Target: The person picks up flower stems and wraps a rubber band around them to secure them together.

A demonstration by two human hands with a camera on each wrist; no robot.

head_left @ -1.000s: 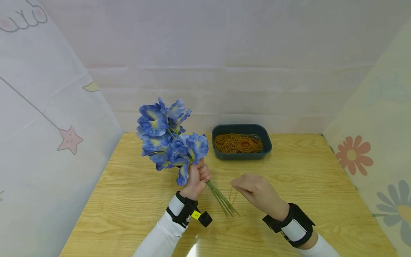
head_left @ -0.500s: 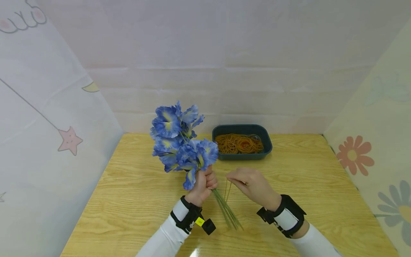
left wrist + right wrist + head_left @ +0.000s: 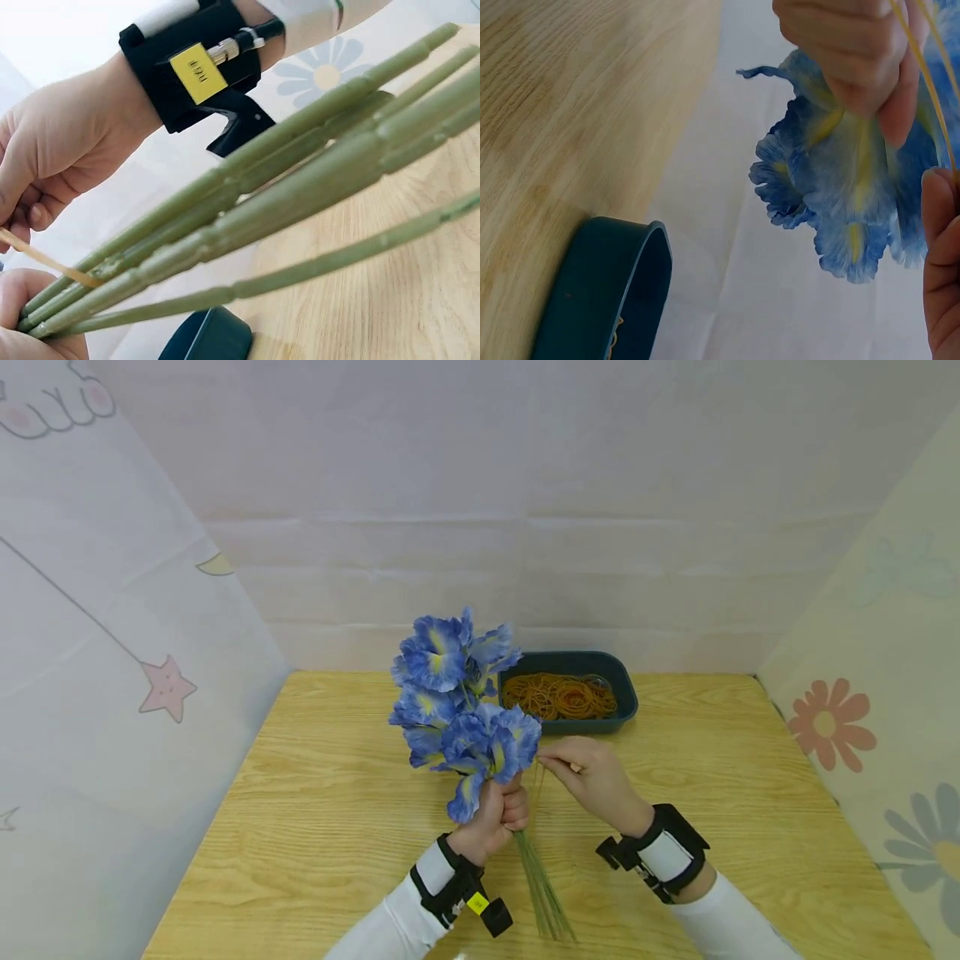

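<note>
My left hand [image 3: 491, 814] grips a bunch of blue artificial flowers [image 3: 461, 714] by the green stems [image 3: 542, 893], blooms up and stem ends slanting down toward the table. In the left wrist view the stems [image 3: 247, 217] fan out from my fist [image 3: 30, 315]. My right hand [image 3: 592, 777] pinches a thin tan rubber band [image 3: 536, 785] just right of the blooms, close to the stems above my left fist. In the right wrist view the band [image 3: 922, 67] runs stretched between my fingers [image 3: 855, 52] in front of a blue bloom [image 3: 840, 187].
A dark teal tray [image 3: 626, 693] full of tan rubber bands [image 3: 558, 695] stands at the back of the wooden table [image 3: 300, 827], just behind the flowers. Printed fabric walls enclose the table on the left, back and right.
My left hand has carried the bunch rightward and nearer to me. My right hand has moved up and left with the rubber band, closing in on the stems.
</note>
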